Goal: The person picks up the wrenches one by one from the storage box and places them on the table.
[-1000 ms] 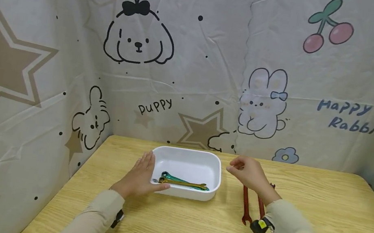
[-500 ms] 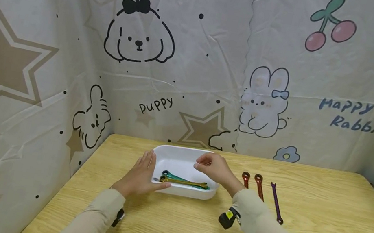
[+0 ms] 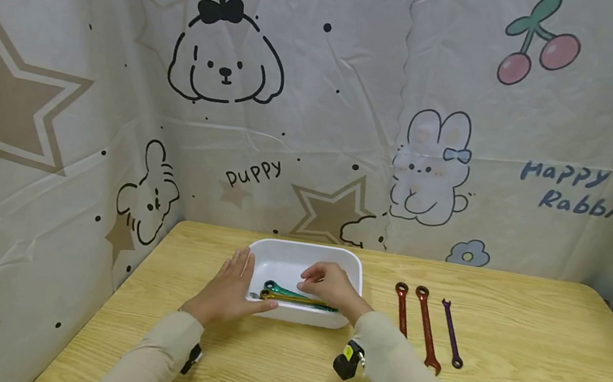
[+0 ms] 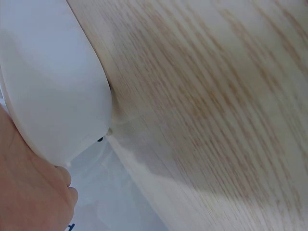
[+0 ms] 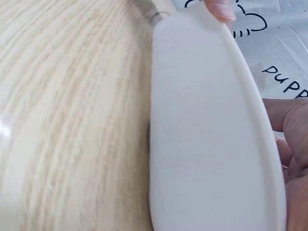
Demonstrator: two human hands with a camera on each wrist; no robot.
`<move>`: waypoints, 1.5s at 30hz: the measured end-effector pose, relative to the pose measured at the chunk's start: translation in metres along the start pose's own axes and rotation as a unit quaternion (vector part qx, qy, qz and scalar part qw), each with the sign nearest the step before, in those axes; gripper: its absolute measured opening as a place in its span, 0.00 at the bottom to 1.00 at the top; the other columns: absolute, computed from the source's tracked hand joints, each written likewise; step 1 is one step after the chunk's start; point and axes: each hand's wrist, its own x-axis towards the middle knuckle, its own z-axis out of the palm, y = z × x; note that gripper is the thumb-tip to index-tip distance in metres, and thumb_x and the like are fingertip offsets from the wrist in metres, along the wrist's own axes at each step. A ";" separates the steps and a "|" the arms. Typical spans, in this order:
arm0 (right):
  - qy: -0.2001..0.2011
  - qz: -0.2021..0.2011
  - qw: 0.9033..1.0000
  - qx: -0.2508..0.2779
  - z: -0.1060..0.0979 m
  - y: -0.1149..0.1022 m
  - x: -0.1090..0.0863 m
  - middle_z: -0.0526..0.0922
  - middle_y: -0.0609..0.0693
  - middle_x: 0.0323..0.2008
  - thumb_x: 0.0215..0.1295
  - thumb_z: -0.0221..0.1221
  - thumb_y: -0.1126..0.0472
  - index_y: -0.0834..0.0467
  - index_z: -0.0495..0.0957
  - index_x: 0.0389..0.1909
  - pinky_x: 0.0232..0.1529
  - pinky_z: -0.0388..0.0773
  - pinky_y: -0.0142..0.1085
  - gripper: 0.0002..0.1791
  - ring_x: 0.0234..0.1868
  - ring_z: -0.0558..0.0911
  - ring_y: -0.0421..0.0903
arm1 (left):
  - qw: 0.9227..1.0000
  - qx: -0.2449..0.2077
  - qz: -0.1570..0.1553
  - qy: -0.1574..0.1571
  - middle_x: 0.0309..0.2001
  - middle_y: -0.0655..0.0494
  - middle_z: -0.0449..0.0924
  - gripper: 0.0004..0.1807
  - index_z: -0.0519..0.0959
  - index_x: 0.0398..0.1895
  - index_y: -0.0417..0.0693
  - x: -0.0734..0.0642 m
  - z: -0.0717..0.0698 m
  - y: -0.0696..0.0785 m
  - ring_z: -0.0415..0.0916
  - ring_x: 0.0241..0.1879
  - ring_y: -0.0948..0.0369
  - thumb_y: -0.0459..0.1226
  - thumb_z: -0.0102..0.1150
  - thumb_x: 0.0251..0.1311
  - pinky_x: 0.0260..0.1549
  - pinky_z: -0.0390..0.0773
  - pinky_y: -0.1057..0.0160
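Note:
A white plastic tray [image 3: 299,315] stands near the table's back edge. Inside lie a green wrench [image 3: 289,291] and a gold wrench [image 3: 294,299], partly covered by my right hand. My left hand [image 3: 226,289] rests against the tray's left front corner, fingers straight along the left side and thumb at the front rim. Over the tray's right half is my right hand [image 3: 330,286], fingers loosely bent, thumb near the index finger, nothing visible between them. The right wrist view shows the tray wall [image 5: 207,125] with right-hand fingers [image 5: 293,120] beyond the rim.
Right of the tray lie a short red wrench [image 3: 401,308], a longer red wrench [image 3: 427,326] and a purple wrench [image 3: 451,333] on the wooden table [image 3: 527,363]. A printed cloth [image 3: 348,90] hangs behind the table and along its sides.
My right hand has moved left from beside the red wrenches to over the tray, then lower into it. The wrenches it covered on the table now show. The left hand stays at the tray.

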 end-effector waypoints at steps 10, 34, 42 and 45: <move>-0.038 -0.005 0.999 -0.032 0.011 0.001 0.003 0.80 0.47 0.26 0.53 0.69 0.65 0.65 0.82 0.36 0.32 0.73 0.31 0.11 0.29 0.75 0.40 | 1.000 -0.003 0.000 0.001 0.76 0.39 0.31 0.67 0.40 0.74 0.34 -0.001 -0.001 0.000 0.29 0.75 0.45 0.77 0.43 0.48 0.72 0.40 0.48; -0.064 -0.020 0.986 -0.154 0.014 -0.001 0.010 0.81 0.47 0.24 0.44 0.70 0.73 0.62 0.82 0.27 0.33 0.74 0.33 0.09 0.27 0.75 0.40 | 1.000 -0.011 0.001 0.003 0.76 0.40 0.31 0.66 0.40 0.75 0.37 0.002 -0.001 -0.003 0.29 0.75 0.47 0.78 0.42 0.48 0.72 0.38 0.50; -0.049 -0.034 0.982 -0.178 0.017 0.006 0.011 0.78 0.45 0.21 0.40 0.69 0.74 0.60 0.82 0.25 0.32 0.72 0.33 0.10 0.25 0.73 0.39 | 1.000 -0.011 0.010 0.017 0.75 0.38 0.32 0.66 0.44 0.74 0.34 0.000 0.000 -0.001 0.32 0.75 0.44 0.76 0.45 0.49 0.72 0.41 0.48; -0.054 -0.036 0.983 -0.174 0.017 0.006 0.012 0.78 0.45 0.21 0.41 0.69 0.74 0.60 0.82 0.25 0.33 0.72 0.33 0.10 0.26 0.73 0.39 | 1.000 -0.011 0.009 0.017 0.75 0.38 0.32 0.66 0.44 0.74 0.34 0.000 0.000 -0.001 0.32 0.75 0.44 0.76 0.45 0.49 0.72 0.41 0.48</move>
